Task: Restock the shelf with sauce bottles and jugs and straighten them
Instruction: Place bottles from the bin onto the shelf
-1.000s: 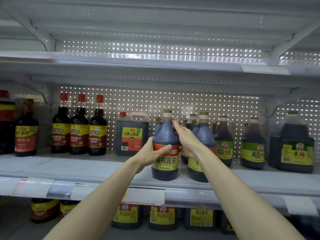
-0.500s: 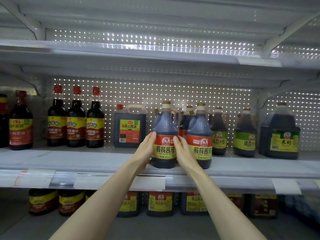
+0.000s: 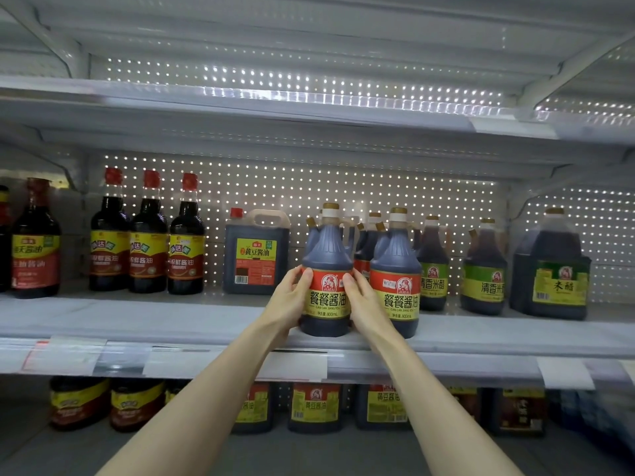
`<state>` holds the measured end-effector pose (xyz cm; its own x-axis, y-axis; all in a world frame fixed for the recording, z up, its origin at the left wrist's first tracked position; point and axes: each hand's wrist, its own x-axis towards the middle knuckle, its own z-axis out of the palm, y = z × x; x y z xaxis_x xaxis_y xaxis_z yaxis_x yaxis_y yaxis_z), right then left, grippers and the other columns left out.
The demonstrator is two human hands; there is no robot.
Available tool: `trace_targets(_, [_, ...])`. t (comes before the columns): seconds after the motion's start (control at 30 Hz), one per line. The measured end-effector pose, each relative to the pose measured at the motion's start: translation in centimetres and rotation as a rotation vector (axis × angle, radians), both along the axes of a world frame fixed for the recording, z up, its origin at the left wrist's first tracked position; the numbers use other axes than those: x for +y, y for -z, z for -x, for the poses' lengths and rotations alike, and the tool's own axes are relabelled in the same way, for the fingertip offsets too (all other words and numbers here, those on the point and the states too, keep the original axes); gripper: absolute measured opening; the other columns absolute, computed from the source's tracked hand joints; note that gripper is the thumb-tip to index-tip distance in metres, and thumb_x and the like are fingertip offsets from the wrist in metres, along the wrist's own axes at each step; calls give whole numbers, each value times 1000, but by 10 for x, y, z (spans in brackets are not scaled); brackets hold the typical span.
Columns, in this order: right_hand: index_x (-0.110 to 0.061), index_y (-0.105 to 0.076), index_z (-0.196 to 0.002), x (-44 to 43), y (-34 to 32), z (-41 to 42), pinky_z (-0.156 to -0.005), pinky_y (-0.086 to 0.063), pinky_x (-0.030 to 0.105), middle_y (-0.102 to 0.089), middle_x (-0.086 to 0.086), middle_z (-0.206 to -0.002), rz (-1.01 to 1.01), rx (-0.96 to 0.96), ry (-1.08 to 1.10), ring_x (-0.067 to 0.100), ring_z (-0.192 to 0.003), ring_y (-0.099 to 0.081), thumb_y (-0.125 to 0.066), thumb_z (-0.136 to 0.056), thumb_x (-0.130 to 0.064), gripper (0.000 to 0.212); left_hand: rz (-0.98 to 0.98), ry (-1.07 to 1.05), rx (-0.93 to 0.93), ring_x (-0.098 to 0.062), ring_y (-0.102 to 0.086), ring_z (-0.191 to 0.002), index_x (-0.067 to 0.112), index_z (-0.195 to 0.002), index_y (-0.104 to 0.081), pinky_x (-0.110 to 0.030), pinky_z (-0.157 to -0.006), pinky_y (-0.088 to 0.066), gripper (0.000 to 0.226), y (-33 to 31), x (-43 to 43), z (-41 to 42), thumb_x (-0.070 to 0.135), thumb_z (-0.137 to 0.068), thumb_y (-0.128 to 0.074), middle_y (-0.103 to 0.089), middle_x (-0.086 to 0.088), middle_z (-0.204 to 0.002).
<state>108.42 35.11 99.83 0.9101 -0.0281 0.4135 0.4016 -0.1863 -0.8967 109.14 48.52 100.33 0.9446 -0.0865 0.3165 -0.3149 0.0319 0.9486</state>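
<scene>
Here, a sauce bottle (image 3: 326, 250) is gripped upright at the grey shelf's (image 3: 154, 321) front edge by curled fingers (image 3: 307, 275) of the left hand (image 3: 288, 302) and right hand (image 3: 365, 304); a perforated back panel (image 3: 309, 187) is seen behind.

Both hands, left (image 3: 290, 298) and right (image 3: 365, 300), clasp an upright soy sauce bottle (image 3: 326, 269).

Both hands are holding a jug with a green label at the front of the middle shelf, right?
Not quite. The head view shows the left hand and right hand holding a jug with a red and yellow label, at the front of the middle shelf.
</scene>
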Motion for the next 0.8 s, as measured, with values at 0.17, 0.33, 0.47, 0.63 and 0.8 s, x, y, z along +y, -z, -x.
trace_targets(0.17, [-26,-34,-146,-2,1,-3,-94,-44,33,-49,1,-138,-14,-19,0,14,-116,-50,-36,-103,-35,44,-7,5,8,-12,-52,-103,21,-144,-32,-39,-84,-44,46,-1,-1,1,35,-101,-38,-53,2,-119])
trace_targets(0.33, [-26,-35,-145,-3,2,-5,-93,-43,32,-50,0,-136,-16,-19,-8,13,-115,-49,-36,-103,-35,44,-13,-10,13,-13,-54,-103,21,-144,-32,-38,-83,-46,46,-1,-1,0,36,-101,-38,-54,1,-121])
trace_targets(0.47, [-26,-35,-145,-3,1,-5,-98,-44,36,-51,-1,-134,-14,-13,-10,14,-116,-50,-36,-103,-35,43,-19,-25,6,-11,-54,-100,19,-143,-34,-37,-81,-46,45,-2,-2,1,35,-101,-38,-54,1,-119])
trace_targets(0.63, [-27,-35,-145,-4,2,-5,-96,-44,34,-51,-3,-131,-4,-10,-17,12,-114,-50,-36,-103,-36,43,-15,-37,-5,-11,-52,-100,20,-143,-33,-38,-82,-45,45,-1,-4,2,34,-101,-38,-53,2,-117])
trace_targets(0.8, [-25,-36,-145,-5,1,-5,-95,-45,33,-51,-7,-121,-10,-14,-20,9,-107,-50,-35,-104,-34,42,-20,-41,-7,-11,-54,-100,19,-144,-33,-31,-74,-47,46,-2,-4,2,35,-101,-38,-54,0,-121])
